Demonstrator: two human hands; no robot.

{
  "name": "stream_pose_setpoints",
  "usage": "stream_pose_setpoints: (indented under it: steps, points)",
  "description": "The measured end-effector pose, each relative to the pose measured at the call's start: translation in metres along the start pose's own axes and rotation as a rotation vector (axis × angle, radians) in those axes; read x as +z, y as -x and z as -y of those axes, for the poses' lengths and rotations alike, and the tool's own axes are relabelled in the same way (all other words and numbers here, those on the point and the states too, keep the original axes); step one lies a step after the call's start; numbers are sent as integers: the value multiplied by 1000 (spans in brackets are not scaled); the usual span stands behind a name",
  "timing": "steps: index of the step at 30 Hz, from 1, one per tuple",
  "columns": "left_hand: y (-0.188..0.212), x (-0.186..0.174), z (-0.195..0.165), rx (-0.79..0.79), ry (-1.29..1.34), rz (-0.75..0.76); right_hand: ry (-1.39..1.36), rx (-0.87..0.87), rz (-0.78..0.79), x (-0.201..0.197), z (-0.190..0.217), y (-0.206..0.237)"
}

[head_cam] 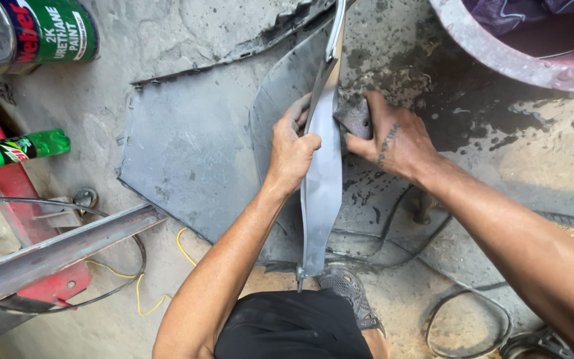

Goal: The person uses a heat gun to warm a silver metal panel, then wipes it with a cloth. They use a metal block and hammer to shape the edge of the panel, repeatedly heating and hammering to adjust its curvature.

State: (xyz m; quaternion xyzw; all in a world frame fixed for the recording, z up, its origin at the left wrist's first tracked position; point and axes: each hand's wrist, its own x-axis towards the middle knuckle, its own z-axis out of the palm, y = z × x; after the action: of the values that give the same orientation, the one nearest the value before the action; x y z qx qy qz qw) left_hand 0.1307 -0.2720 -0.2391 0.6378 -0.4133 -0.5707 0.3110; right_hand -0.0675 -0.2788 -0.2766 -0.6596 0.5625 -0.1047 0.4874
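A grey plastic car body panel (pixel 187 153) lies on the wet concrete floor, with one long edge (pixel 321 193) turned up toward me. My left hand (pixel 292 149) grips that raised edge from the left side. My right hand (pixel 393 136) presses a small dark grey sanding pad (pixel 355 118) against the right face of the raised edge. The pad is wet and partly hidden by my fingers.
A green paint can (pixel 41 30) lies at top left, a green plastic bottle (pixel 14 149) below it. A steel bar (pixel 61 249) and red metal frame (pixel 8 186) sit at left, with black and yellow cables (pixel 141 279). A pink tub (pixel 519 46) stands top right. My shoe (pixel 350 292) is near the panel's end.
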Motion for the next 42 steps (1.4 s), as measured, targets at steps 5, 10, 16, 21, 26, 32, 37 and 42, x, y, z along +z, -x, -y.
stream_pose_setpoints:
  steps: [5, 10, 16, 21, 26, 32, 37, 42]
  points:
    - [-4, 3, 4, -38, 43, -36, 144, 24, 94, -6, 11, -7]
    - [-3, 4, 12, -51, 69, -96, 295, -79, 7, 0, 22, -6]
    - [3, -3, 18, -87, 27, -79, 257, -47, 1, 11, 18, -1]
    - [3, -5, 3, -4, -82, -20, -37, 42, 13, 2, 5, 4]
    - [-1, -8, -11, 112, -151, -11, -120, 63, -43, -4, 4, 0]
    - [-5, -3, -11, 64, -293, -102, -30, 2, -41, -7, 5, -6]
    - [-2, 1, -15, 151, -234, -44, -45, -45, -58, -4, 9, -3]
    - [-2, 6, -19, 96, -256, -62, -17, -50, -73, -6, 8, 0]
